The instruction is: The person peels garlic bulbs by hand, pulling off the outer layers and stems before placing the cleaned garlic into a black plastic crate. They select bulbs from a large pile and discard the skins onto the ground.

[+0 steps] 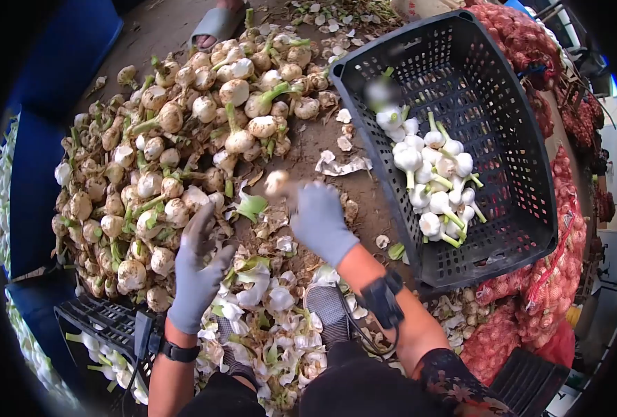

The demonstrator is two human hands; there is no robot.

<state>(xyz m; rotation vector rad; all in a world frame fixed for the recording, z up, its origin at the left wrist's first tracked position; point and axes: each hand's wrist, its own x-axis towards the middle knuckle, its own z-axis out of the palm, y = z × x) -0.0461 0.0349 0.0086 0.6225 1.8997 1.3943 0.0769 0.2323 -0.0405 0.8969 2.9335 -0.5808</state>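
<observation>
My left hand (200, 271), in a grey glove, is open beside the right edge of a heap of untrimmed garlic bulbs (162, 174) with soil and green stems. Its fingers are stretched, thumb apart, with nothing in them. My right hand (320, 221), also gloved, is over the ground between heap and crate. A garlic bulb (276, 183), smeared by motion, is at its fingertips; the fingers appear closed on its stem end. In the black plastic crate (440, 274) lie several peeled white garlic bulbs (433, 174) with short green stems. One blurred white bulb (383, 94) shows near the crate's left wall.
Papery skins and leaf scraps (273, 347) cover the ground around my shoes (328, 313). Red net sacks of bulbs (555, 243) line the right side. A second black crate (103, 326) with white garlic stands at lower left, by blue panels (37, 194). Another person's slippered foot (214, 26) is at the top.
</observation>
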